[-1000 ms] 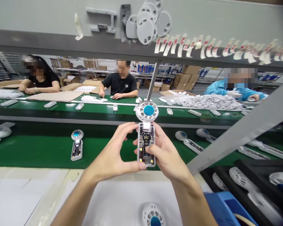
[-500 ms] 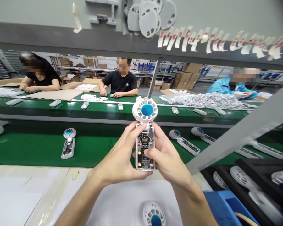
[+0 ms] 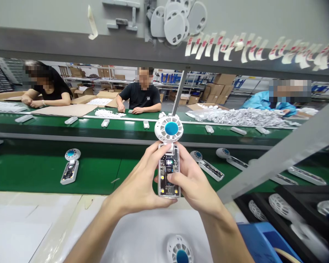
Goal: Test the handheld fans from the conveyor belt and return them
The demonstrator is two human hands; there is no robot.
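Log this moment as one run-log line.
left hand: holds handheld fan | right hand: thumb on fan body | fan: upright | conveyor belt: more fans

green conveyor belt [image 3: 104, 171] | small fans [image 3: 69, 166] lying flat (handles down) | white bench [image 3: 22, 226]

This is a factory assembly line for small handheld fans. A green conveyor belt [image 3: 104, 171] runs across the view carrying identical fans [image 3: 70, 166] with white round heads and clear handles, spaced apart. A second green belt [image 3: 126, 126] behind it carries small white parts [image 3: 105, 122]. Three seated workers [image 3: 142, 95] face it from the far side, with heaps of white pieces [image 3: 244, 117] and flat cardboard [image 3: 67, 110] before them. Behind them stand shelves stacked with cardboard boxes [image 3: 222, 84]. Overhead, a grey beam [image 3: 71, 45] bears strips of tape [image 3: 235, 47] and spare fan covers [image 3: 175, 22]. A black tray [image 3: 290, 215] holds more fan heads.
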